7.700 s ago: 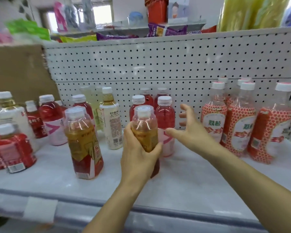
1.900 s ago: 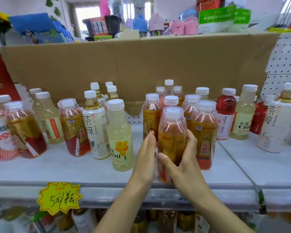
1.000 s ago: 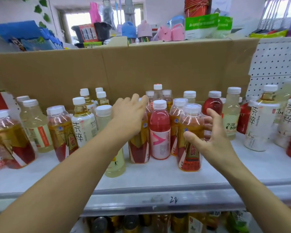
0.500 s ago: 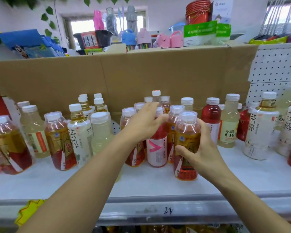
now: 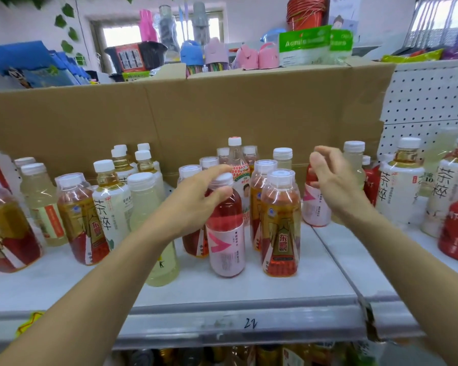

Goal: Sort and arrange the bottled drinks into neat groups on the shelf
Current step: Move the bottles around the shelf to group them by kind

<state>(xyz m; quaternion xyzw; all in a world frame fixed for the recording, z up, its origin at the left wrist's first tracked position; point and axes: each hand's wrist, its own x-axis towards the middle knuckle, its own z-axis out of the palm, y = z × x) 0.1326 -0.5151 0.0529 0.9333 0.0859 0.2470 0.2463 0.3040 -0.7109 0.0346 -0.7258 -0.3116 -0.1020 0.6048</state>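
A cardboard sheet (image 5: 222, 114) stands behind the pink-label bottle (image 5: 225, 239). That bottle is upright near the front of the white shelf (image 5: 222, 291). The left hand (image 5: 196, 204) reaches in from the bottle's left, thumb and fingers clamped round its neck. The right hand (image 5: 333, 183), off to the bottle's right, has its fingers loosely bent and apart, holding nothing. An amber bottle (image 5: 280, 228) stands just right of the pink-label bottle.
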